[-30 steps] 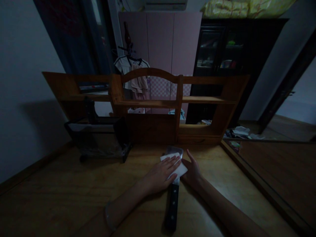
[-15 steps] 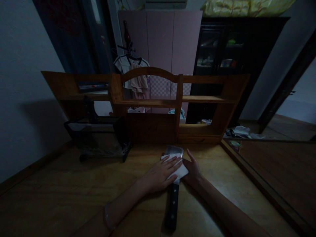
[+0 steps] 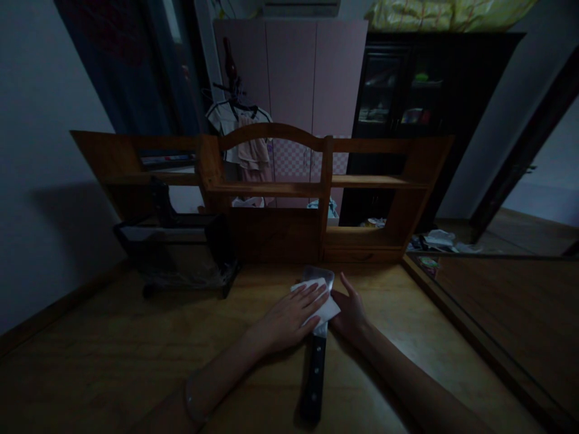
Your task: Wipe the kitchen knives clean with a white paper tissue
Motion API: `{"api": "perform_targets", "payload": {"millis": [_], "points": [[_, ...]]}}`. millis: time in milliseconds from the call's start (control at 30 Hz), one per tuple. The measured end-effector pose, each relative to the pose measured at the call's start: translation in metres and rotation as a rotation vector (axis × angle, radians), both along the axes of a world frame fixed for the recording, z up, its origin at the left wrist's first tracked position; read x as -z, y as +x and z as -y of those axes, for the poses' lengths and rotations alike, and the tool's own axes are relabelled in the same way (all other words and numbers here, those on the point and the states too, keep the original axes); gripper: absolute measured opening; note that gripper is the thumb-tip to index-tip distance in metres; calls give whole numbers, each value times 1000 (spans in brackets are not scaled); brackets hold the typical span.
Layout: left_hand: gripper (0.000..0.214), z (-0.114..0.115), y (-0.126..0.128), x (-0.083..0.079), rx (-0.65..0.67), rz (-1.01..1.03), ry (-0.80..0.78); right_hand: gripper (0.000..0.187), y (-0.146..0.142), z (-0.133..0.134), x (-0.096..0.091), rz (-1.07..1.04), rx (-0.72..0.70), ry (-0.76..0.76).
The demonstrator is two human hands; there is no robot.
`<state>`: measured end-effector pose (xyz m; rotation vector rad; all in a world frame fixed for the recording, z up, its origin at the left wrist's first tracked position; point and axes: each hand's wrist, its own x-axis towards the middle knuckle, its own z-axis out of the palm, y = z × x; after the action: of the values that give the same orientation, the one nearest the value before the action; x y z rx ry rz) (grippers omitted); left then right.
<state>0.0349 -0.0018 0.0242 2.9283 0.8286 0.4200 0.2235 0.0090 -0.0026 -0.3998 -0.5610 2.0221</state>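
At far left on the bench [image 3: 113, 355] stands a black holder [image 3: 176, 259] with a dark handle [image 3: 161, 205] rising from it, well apart from both hands. Next comes the left hand [image 3: 295, 316], reaching in from the near left with a band [image 3: 189, 399] on its wrist. Its palm faces down and its fingers lie extended over a folded white paper [image 3: 330, 310], flat rather than clenched. The paper covers the middle of the blade of a cleaver [image 3: 319, 345], leaving the far end of the blade bare beyond it and a short bare stretch before the black handle.

The cleaver lies between the two forearms, its long axis running almost straight away from the person, the far end a touch to the right. The handle points back toward the person, and neither hand is on it; the left thumb looks slightly the nearer to it. The left hand covers the blade from above.

Just to the right, the right hand [image 3: 353, 313] is beside the blade's right edge, thumb raised and free. Its fingers are partly hidden, so I cannot tell whether they grip the blade or merely brace it.
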Motion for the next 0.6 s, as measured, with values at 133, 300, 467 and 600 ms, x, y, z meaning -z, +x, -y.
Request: {"api": "perform_targets", "payload": {"millis": [133,300,467,600], "points": [[51,5,1,-8,117,-29,-41,60,4,-1,1,80,-60,-21],[49,-1,-13,-11,118,-32,-54,59,2,0,1,53,-40,3],[51,-8,-35,-8,0,-30,-72,56,-3,0,2,-48,23,18],[51,1,-28,-10,2,-58,-44,54,-2,1,2,-41,31,26]]}}
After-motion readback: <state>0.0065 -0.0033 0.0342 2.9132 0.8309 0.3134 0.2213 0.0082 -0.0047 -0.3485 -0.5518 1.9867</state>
